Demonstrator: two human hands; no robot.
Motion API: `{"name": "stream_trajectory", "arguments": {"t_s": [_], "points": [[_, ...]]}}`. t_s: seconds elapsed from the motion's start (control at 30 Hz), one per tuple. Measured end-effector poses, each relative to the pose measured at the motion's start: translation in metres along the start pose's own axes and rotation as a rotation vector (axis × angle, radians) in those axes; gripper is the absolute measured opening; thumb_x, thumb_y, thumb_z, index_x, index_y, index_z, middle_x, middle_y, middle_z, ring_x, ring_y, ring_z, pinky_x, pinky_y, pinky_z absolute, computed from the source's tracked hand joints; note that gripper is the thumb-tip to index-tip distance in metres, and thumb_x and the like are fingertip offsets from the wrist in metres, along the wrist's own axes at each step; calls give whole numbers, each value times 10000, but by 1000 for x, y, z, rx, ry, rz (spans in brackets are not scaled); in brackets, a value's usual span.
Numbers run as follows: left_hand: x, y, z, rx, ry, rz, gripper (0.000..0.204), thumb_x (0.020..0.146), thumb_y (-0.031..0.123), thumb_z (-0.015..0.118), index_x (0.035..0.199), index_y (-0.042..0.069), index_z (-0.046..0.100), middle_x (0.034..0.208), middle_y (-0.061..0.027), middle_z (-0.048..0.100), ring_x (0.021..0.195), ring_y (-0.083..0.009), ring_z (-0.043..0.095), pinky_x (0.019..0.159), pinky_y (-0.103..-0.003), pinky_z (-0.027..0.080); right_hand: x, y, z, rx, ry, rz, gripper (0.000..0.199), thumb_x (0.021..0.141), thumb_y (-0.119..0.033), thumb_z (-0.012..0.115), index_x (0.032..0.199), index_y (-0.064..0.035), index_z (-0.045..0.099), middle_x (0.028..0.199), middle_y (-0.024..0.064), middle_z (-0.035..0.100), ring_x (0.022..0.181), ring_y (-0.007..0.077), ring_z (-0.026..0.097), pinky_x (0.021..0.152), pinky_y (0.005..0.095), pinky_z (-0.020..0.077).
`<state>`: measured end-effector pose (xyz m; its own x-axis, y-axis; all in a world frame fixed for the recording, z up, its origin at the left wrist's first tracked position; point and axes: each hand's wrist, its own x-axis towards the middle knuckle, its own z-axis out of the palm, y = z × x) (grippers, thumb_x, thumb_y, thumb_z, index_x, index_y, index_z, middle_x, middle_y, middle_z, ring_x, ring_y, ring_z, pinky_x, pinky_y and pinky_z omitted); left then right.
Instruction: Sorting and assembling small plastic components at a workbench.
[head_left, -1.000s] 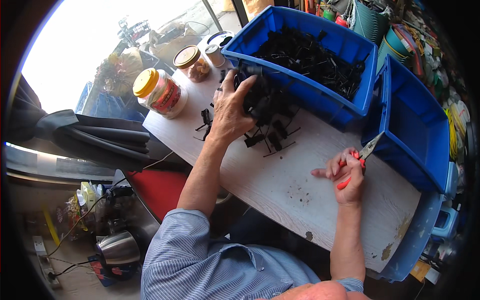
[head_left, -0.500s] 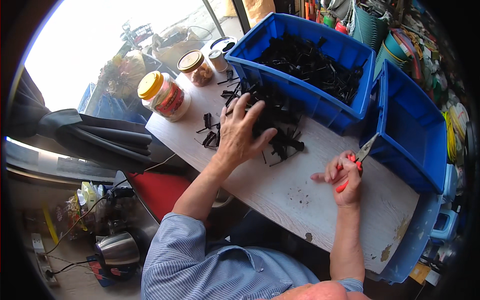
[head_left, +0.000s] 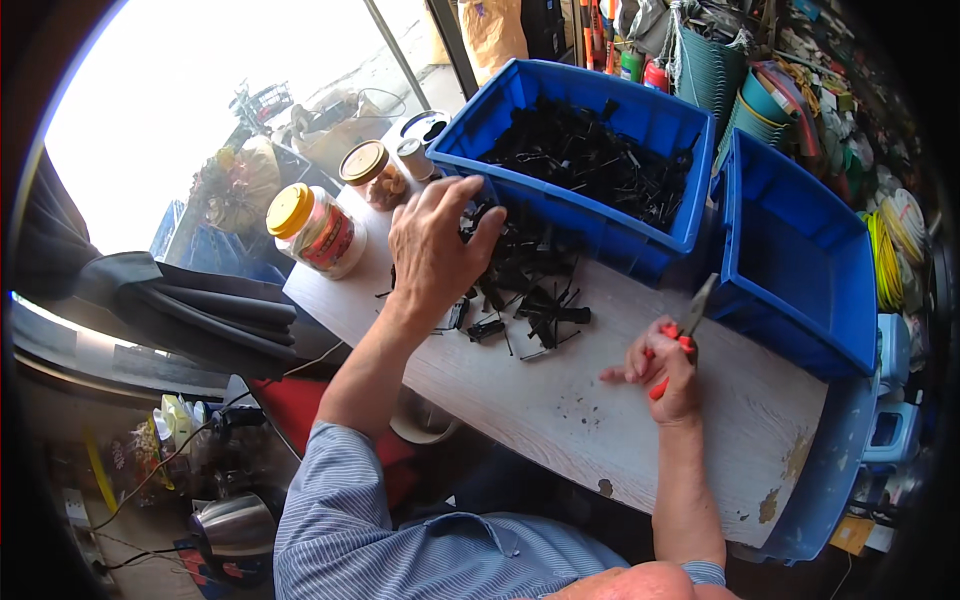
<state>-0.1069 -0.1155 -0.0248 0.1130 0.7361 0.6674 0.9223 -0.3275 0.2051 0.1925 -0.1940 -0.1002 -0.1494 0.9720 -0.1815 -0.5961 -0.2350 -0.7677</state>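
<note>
My left hand (head_left: 432, 245) hovers over or rests on the far-left part of a pile of small black plastic parts (head_left: 545, 315), its fingers apart and bent; contact is hard to judge. Thin stems stick out from many of the parts, and some lie loose at the pile's near edge. In my right hand (head_left: 668, 375) is a pair of red-handled pliers (head_left: 697, 306), jaws pointing up and away over the tabletop. My right index finger stretches out to the left, while the other fingers keep the handles in the palm.
Behind the pile stands a blue bin (head_left: 590, 205) filled with similar black parts. A second blue bin (head_left: 790, 300) is to its right. On the left of the white table (head_left: 510, 395) are a yellow-lidded jar (head_left: 325, 240), a brown-lidded jar (head_left: 375, 180) and a can (head_left: 413, 158).
My left hand has moved toward the far left of the pile, and several black parts now show nearer me. The whole view has shifted slightly. My right hand still grips the pliers.
</note>
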Motion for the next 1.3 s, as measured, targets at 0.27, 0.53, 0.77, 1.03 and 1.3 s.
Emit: {"name": "stream_trajectory", "arguments": {"t_s": [0.27,0.53,0.77,1.03,1.3], "points": [[115,-9,52,15,-388,-79,788,754,524,785,1408,155,544,1322,-169,591,1220,-370,573,992,-464,479,-3,-4,3,-89,-47,51,167,894,-241,556,866,-89,493,660,50,478,606,175,516,679,527,610],[151,-10,116,184,-1114,-79,1035,682,490,805,1569,266,322,1470,-188,474,1343,-388,495,1063,-492,459,-2,-3,-1,-137,-101,74,139,907,-227,539,944,-104,486,657,53,467,620,182,517,686,552,607],[159,-13,128,260,-1090,67,934,708,380,761,1550,271,370,1380,-185,564,1289,-367,554,998,-466,519,-4,-5,3,-183,-69,50,123,895,-202,540,901,-89,490,634,59,470,579,174,512,668,534,611],[153,-23,137,173,-1024,95,798,712,318,735,1469,239,496,1291,-133,658,1245,-333,598,990,-427,523,-2,-4,7,-96,-29,48,125,896,-201,540,894,-87,490,643,53,477,594,174,518,641,522,611],[154,-15,132,115,-961,178,682,699,299,737,1364,250,594,1216,-120,695,1196,-327,623,975,-450,515,-4,-4,6,-134,-24,27,139,897,-213,539,899,-83,489,637,52,471,585,166,512,659,523,609]]}}
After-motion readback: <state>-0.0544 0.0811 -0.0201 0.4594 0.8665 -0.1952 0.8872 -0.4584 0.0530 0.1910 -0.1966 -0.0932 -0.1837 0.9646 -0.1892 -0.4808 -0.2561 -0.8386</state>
